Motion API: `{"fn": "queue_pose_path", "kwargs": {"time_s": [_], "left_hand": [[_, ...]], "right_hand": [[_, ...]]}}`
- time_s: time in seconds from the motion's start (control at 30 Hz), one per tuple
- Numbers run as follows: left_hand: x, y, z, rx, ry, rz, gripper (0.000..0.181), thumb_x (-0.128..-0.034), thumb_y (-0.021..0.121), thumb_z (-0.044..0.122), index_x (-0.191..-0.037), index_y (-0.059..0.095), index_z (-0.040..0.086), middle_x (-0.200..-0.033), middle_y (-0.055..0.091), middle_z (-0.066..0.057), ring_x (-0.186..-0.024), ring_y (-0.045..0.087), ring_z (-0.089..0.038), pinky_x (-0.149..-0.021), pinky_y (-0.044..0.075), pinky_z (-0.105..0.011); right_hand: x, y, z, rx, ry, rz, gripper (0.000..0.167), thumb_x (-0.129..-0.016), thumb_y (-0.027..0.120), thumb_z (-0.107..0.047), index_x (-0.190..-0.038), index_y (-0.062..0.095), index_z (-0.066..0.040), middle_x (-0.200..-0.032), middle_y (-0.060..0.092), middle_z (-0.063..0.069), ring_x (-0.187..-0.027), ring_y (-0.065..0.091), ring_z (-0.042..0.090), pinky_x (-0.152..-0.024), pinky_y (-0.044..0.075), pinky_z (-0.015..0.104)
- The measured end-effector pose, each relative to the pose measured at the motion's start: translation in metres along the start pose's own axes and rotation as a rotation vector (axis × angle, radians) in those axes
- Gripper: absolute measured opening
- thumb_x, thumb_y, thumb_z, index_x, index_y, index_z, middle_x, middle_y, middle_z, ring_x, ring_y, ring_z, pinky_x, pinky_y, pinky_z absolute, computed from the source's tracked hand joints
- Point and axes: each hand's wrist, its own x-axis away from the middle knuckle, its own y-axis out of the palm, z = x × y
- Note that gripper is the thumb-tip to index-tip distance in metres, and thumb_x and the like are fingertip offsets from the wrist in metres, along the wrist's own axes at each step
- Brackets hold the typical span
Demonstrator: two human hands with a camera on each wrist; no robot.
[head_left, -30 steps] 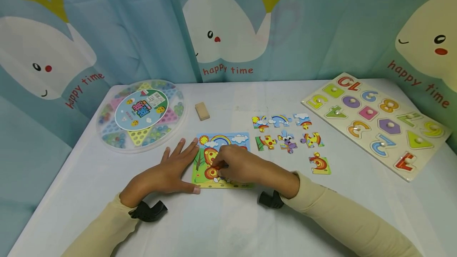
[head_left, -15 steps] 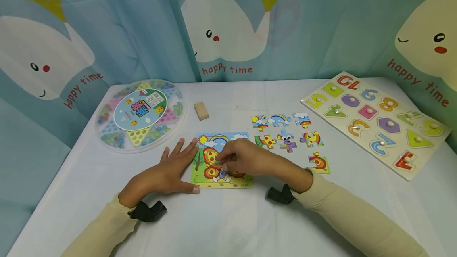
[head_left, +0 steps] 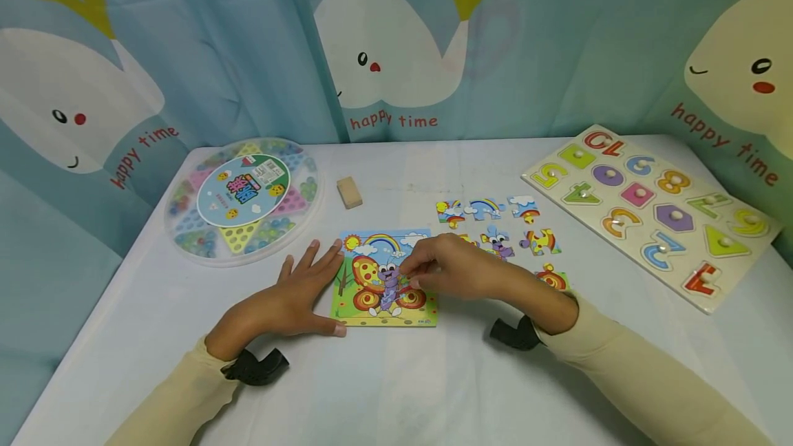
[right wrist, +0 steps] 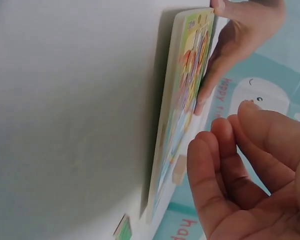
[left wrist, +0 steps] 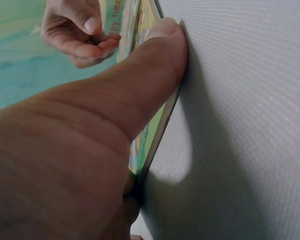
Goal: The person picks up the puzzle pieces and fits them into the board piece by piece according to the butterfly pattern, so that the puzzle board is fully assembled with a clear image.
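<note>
A small jigsaw board (head_left: 389, 300) with a butterfly picture lies flat on the white table. My left hand (head_left: 288, 305) rests at its left edge, fingers spread and thumb on the near corner; the left wrist view shows the thumb (left wrist: 162, 55) on the board's edge. Over the board's right side hovers my right hand (head_left: 457, 266). In the right wrist view its fingers (right wrist: 205, 175) are loosely bent, thumb apart from them, with nothing between. Loose jigsaw pieces lie to the right, among them a rainbow piece (head_left: 486, 209) and a purple butterfly-head piece (head_left: 498, 243); my right hand partly covers some.
A round clear box of marbles (head_left: 244, 191) sits at the back left. Near it lies a small wooden block (head_left: 350, 193). A wooden number-and-shape peg board (head_left: 653, 215) is at the right. Behind the table hangs a blue whale-print curtain (head_left: 248, 47).
My right hand has moved right and slightly up from the board's middle, uncovering the butterfly's body and now covering some loose pieces. My left hand has stayed in place.
</note>
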Motion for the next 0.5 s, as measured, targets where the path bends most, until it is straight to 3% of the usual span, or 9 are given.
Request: {"fn": "queue_pose_path", "kwargs": {"time_s": [0.5], "left_hand": [[-0.001,0.002,-0.003,-0.003,0.007,0.002,0.113,-0.0747,0.078,0.054,-0.156,0.015,0.008,-0.163,-0.004,-0.001,-0.145,-0.016,-0.033,-0.109,-0.009,-0.064]], "right_hand": [[0.030,-0.017,0.018,0.048,0.028,0.064,0.014,-0.090,0.068,-0.002,-0.102,0.075,-0.005,-0.098,0.068,0.000,-0.089,0.061,0.013,-0.077,0.053,0.028]]}}
